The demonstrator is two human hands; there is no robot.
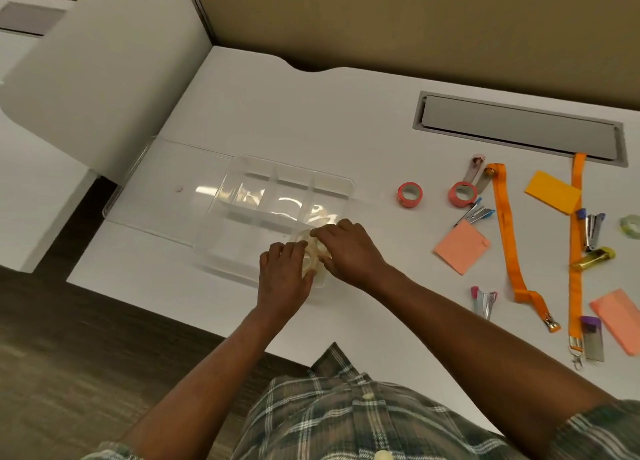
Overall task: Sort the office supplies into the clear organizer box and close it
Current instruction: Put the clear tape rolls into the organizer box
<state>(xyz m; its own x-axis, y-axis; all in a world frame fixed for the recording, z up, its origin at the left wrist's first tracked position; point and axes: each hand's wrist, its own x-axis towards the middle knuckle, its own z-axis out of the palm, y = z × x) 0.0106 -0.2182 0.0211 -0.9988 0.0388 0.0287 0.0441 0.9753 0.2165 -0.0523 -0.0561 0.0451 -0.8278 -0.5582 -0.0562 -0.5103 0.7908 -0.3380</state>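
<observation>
The clear organizer box (242,169) lies open on the white desk, its lid (166,182) swung out to the left. Over the box's near right compartment, my left hand (285,281) and my right hand (348,248) both grip clear tape rolls (311,250). To the right lie two pink tape rolls (409,194), (462,194), orange lanyards (507,231), sticky-note pads in peach (462,246) and orange (552,191), staple removers and staple strips (594,229), and a yellow lighter-like item (592,258).
A grey cable hatch (519,127) is set in the desk at the back right. A white partition (104,79) stands left of the box. A greenish tape roll (631,226) sits at the right edge. The desk's front edge runs just below my hands.
</observation>
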